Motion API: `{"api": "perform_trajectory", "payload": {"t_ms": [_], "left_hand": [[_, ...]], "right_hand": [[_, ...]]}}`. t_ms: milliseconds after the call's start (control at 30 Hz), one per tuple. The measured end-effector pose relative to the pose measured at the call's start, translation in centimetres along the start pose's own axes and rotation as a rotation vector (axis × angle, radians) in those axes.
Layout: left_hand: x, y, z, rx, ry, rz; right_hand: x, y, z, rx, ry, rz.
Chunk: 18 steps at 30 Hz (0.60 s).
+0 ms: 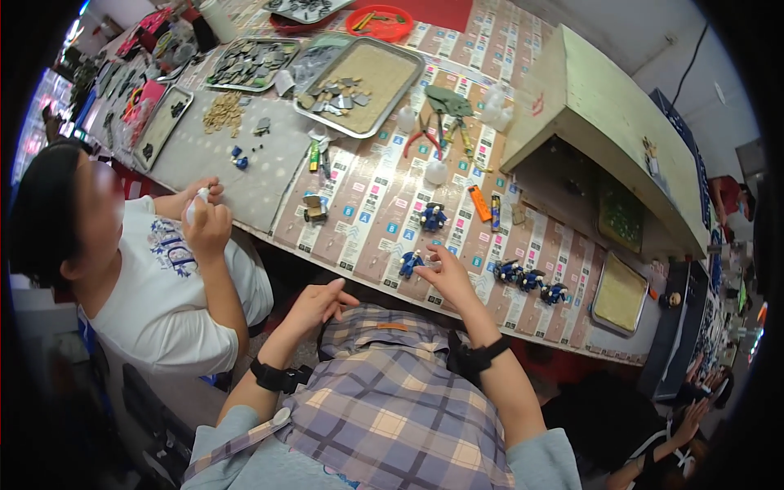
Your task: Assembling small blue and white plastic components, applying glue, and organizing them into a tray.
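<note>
Quietly, a worker in a plaid apron [392,388] sits or stands close against a paper-covered tabletop [357,233], the two hands well apart. The left hand [317,305] hovers short of the edge, fingers loosely bent and holding nothing visible. Farther out, the right hand [445,273] reaches over the edge with thumb and forefinger parted, the thumb beside a small blue figurine [410,264]; whether it touches cannot be told. The figurine stands on the near margin, a spot that seems chosen for easy reach.

At left, a co-worker in a white shirt [167,282] holds up a small white object [198,201] in both hands, perhaps for a closer look. To the right, three similar figurines [531,280] stand in a row, apparently grouped to keep them together, with a shallow tray [619,296] beyond them toward the corner. Another blue figure [433,217] stands behind the first, near an orange lighter-like item [479,203].

Deeper in, red-handled pliers [422,145] lie before a green cloth [448,101]. Beyond, a wide metal tray [392,64] corrals loose grey pieces [339,96], its raised rim likely keeping them from scattering; a red dish [380,23] sits farthest back.
</note>
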State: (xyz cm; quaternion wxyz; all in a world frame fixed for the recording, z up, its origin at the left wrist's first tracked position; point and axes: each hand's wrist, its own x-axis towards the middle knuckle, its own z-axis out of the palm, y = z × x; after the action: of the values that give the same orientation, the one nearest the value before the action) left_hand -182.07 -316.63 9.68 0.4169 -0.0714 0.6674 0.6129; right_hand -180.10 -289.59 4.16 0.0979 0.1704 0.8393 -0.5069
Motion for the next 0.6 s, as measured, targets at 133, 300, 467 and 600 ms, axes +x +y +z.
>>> {"api": "perform_trajectory", "payload": {"t_ms": [133,300,467,600], "left_hand": [[-0.4,-0.4,0.7,-0.052,-0.031,0.002],[-0.1,0.3,1.2,0.111,-0.06,0.071],[-0.7,4.9,2.9,0.053,-0.273,0.229],[-2.7,9.2,4.9,0.014,-0.52,0.311]], "right_hand": [[2.0,0.9,1.9,-0.318,-0.005,-0.211],[1.2,-0.2,0.7,0.125,-0.137,0.11],[-5.4,-9.5,-3.9,0.231,-0.194,-0.249],[-8.5,-12.8,-5.9,-0.01,-0.022,-0.567]]}}
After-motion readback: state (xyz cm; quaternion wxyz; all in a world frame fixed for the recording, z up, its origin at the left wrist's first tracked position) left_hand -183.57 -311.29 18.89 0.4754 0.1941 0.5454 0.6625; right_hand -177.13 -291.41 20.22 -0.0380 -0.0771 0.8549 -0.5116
